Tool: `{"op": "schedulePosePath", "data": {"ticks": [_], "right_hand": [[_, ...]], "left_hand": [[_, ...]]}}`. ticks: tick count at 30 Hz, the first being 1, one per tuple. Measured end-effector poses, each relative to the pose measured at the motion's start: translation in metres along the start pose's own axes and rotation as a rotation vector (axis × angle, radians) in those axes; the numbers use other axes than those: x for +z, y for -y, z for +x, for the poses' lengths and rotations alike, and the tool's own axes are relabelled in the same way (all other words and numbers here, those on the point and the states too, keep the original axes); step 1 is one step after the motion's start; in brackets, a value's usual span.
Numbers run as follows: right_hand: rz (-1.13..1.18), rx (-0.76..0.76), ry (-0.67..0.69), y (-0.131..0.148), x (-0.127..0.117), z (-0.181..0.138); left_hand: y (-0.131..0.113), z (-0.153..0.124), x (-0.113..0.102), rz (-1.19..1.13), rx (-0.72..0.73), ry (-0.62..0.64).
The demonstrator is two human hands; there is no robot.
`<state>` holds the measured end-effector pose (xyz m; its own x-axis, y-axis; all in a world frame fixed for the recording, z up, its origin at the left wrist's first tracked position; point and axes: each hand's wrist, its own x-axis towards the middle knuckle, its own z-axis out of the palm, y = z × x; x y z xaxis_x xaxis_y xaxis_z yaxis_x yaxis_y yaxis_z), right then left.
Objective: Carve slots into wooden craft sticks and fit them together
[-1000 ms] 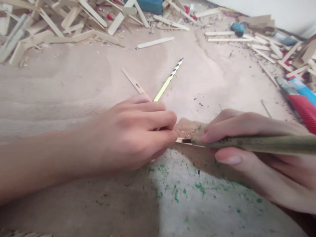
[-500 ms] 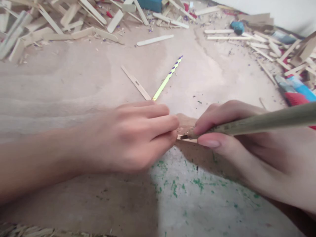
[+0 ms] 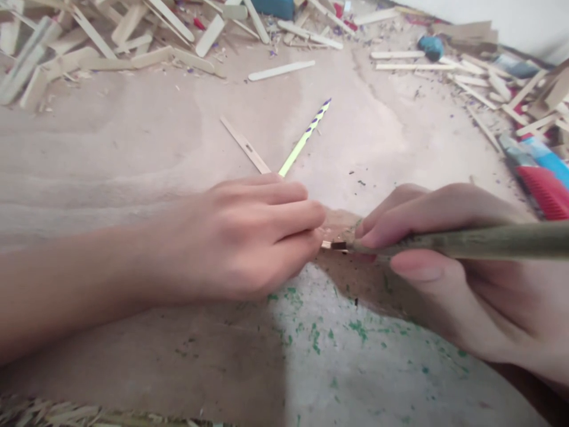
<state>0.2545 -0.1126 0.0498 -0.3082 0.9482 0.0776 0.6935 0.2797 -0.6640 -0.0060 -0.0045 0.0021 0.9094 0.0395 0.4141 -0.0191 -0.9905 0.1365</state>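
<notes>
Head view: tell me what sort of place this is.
Probably a home craft workspace. Heaps of wooden craft sticks and offcuts lie around a brown work surface flecked with green shavings, and the right hand holds a thin tool.

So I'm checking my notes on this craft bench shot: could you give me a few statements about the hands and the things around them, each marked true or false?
1. The right hand grips a long olive-green tool whose tip meets a small flat wooden stick. True.
2. The left hand holds the yellow-green pencil with purple marks. False: the pencil lies on the brown work surface behind it; the fingers press on the small stick.
3. A heap of pale flat wooden sticks lies at the far left. True.
4. Green flecks are scattered at the far edge. False: they lie near, below the hands.
</notes>
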Motion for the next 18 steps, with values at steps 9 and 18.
{"op": "schedulePosePath", "data": {"ticks": [9, 18], "right_hand": [[-0.011, -0.106, 0.067, -0.0029, 0.0007, -0.0011], [0.015, -0.076, 0.048, 0.0011, 0.0035, -0.0009]], "left_hand": [[0.0025, 0.0014, 0.0027, -0.012, -0.022, 0.004], [0.0012, 0.0045, 0.0031, -0.035, -0.079, 0.003]]}}
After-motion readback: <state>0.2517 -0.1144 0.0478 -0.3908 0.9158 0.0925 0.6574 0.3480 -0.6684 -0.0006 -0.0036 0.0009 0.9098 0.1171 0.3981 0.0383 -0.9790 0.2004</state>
